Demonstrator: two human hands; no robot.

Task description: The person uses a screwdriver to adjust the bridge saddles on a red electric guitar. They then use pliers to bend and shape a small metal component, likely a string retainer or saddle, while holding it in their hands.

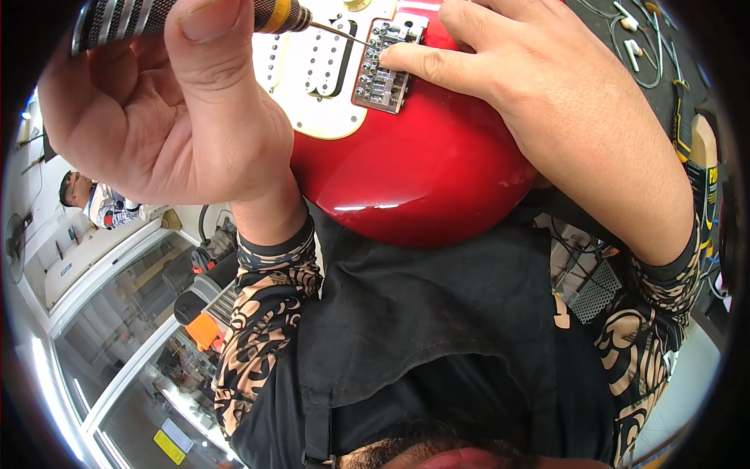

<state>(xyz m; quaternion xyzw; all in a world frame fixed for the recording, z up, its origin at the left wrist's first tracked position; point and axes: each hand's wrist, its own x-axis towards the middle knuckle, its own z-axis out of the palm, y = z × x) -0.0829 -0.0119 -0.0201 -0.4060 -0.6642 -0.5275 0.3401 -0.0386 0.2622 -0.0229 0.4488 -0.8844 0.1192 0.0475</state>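
Observation:
A red electric guitar [406, 180] with a white pickguard [285, 82] lies below my hands. My left hand [172, 117], at the upper left, holds a screwdriver [133, 19] with a knurled metal and yellow-banded handle. Its thin shaft reaches right to the chrome bridge [382, 90], where the tip is partly hidden by my finger. My right hand [539, 109] rests over the guitar body, its index fingertip touching the bridge saddles beside the shaft, its other fingers bent. I cannot make out anything held in it.
Cables [637, 47] and yellow-black tools [682, 117] lie on the dark bench at right. Another person [101, 205] appears at the far left. A glass-paned partition [117, 336], an orange object [201, 332] and a perforated metal piece [594, 285] are lower down, past my arms.

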